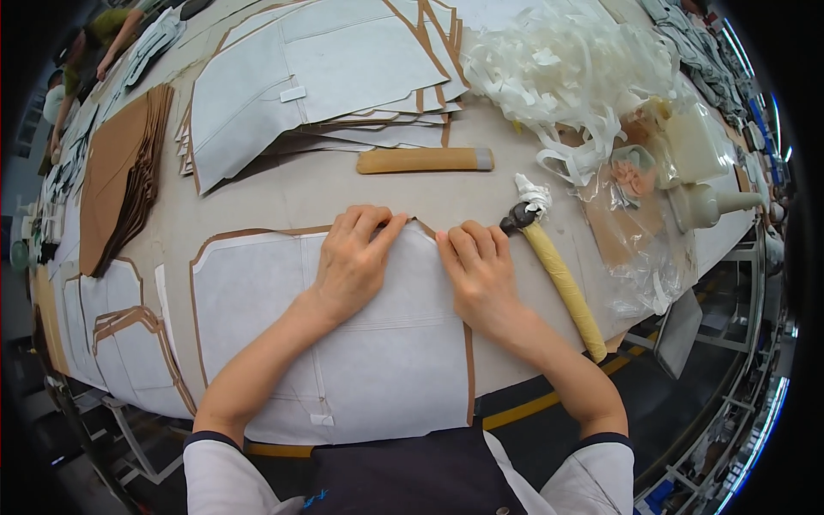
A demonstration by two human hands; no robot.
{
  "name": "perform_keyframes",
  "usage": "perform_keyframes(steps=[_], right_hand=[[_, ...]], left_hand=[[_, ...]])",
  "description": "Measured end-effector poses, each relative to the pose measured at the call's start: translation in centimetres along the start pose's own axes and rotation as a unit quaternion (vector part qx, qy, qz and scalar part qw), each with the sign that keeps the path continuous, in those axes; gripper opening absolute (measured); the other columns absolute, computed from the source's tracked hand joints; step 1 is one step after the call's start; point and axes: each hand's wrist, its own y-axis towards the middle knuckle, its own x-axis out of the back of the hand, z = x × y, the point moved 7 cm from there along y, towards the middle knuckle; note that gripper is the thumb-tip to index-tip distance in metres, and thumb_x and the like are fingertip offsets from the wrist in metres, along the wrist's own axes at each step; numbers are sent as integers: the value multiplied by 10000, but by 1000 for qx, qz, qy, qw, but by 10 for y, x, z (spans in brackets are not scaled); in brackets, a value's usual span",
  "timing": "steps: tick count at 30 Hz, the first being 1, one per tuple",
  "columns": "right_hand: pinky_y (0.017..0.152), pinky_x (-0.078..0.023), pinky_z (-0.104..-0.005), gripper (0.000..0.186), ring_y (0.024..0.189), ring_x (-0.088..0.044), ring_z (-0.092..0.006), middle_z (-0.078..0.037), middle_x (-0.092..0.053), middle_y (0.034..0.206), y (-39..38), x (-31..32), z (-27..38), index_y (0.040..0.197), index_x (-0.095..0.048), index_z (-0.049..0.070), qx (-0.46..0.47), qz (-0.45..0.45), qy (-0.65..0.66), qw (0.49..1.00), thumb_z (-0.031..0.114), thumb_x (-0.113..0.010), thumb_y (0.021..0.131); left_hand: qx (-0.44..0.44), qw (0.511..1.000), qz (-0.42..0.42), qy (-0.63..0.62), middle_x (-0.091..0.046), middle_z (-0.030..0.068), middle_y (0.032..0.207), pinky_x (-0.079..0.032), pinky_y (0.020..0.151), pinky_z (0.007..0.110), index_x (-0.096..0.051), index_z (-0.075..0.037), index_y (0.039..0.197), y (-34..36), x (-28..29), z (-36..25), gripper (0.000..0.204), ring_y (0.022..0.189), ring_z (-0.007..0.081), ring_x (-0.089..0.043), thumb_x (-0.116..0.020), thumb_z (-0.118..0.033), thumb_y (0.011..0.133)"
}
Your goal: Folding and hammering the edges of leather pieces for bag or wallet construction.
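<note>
A white panel with a brown edge [395,369] lies flat in front of me, its near side reaching my apron. My left hand [354,253] rests on its far edge, thumb and fingers pinched on the brown border. At the far right corner, my right hand [476,270] has its fingers bent and closed on the same border. Between the hands the edge rises in a small peak. A hammer [562,287] with a yellow-wrapped handle lies just right of my right hand, its dark head near my fingertips.
Beyond the panel lie a tan bar [425,160] and a stack of white panels [343,69]. Brown pieces [124,172] are stacked at left. White strips [566,69], a plastic bag [635,232] and a squeeze bottle [708,206] crowd the right. Another person [103,43] works far left.
</note>
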Motion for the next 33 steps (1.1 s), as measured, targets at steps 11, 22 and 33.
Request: perform_keyframes(steps=[11,22,33], right_hand=[[985,-482,-459,370,1197,-571,-332,-142,-630,1206,99,-25,-75,1219,-679,51,13,40,103,994,118,-791,873],[802,-560,-422,321,930,-667,-320,-143,-637,1158,65,18,-89,1196,-684,39,37,169,244,954,81,-742,883],[824,-554,-415,350,975,-661,-279,-91,-628,1124,54,17,-86,1186,-726,72,117,284,221,925,122,-813,851]], left_hand=[[-3,1000,17,17,-645,134,1305,-502,1007,463,-708,8,1238,-21,2,-43,523,1203,339,-610,-713,72,718],[52,998,31,32,-619,136,1405,-473,1034,457,-675,19,1328,-28,-9,-46,574,1244,316,-578,-721,24,756],[67,994,56,72,-601,141,1431,-440,1029,455,-647,28,1379,-21,-15,-53,629,1235,298,-563,-676,26,750]])
